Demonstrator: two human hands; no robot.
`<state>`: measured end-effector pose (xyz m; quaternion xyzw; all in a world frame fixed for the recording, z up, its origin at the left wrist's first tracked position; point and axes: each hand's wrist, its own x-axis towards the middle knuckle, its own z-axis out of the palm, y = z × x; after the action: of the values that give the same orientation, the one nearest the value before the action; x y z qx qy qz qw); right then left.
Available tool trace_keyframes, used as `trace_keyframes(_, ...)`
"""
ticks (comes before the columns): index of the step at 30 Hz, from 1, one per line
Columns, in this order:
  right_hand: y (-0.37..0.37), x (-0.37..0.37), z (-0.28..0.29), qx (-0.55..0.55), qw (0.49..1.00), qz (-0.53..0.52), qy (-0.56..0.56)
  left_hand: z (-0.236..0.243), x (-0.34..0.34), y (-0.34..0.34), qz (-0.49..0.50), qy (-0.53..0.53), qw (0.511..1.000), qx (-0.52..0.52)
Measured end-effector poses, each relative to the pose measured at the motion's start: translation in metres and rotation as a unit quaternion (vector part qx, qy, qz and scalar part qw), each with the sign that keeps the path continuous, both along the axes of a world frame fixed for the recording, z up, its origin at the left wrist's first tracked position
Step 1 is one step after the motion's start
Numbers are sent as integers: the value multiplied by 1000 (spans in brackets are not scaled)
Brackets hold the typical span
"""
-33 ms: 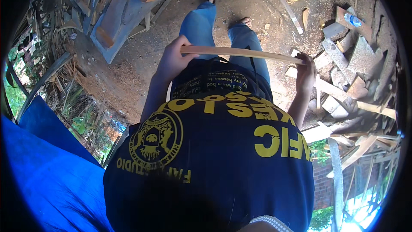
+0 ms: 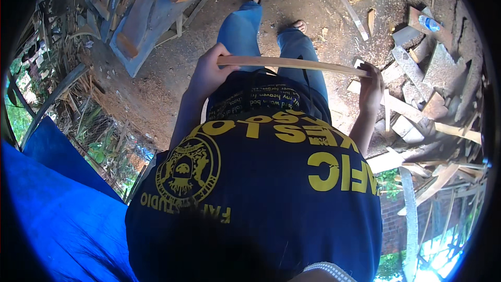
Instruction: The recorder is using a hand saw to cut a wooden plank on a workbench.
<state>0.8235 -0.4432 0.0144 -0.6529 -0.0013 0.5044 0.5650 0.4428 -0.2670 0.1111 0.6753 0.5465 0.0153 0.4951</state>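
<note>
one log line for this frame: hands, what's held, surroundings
left hand: grips strip end | right hand: grips other end | wooden strip: level across body | wood offcuts: on ground, right

One head-worn fisheye view looks steeply down the person's own torso, close, to the dirt ground [image 2: 156, 94].

A wooden strip [image 2: 292, 64] spans crosswise between the left hand [image 2: 209, 73] and right hand [image 2: 371, 86], above the legs; wood scraps [image 2: 417, 83] lie right, planks [image 2: 141, 15] left.
</note>
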Motion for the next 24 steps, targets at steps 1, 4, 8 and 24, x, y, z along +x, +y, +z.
trace_keyframes(1,-2,-1,-4,-1,1000,-4,1,2,-3,0,4,9,1000,-11)
trace_keyframes(4,-9,-5,-11,25,1000,-8,7,5,-3,-8,-10,19,999,-41)
trace_keyframes(8,-13,-16,-20,-59,997,34,-33,6,-16,-27,-37,47,993,-98)
trace_keyframes(24,29,-35,4,-42,959,275,57,-1,-86,-29,75,49,995,-52)
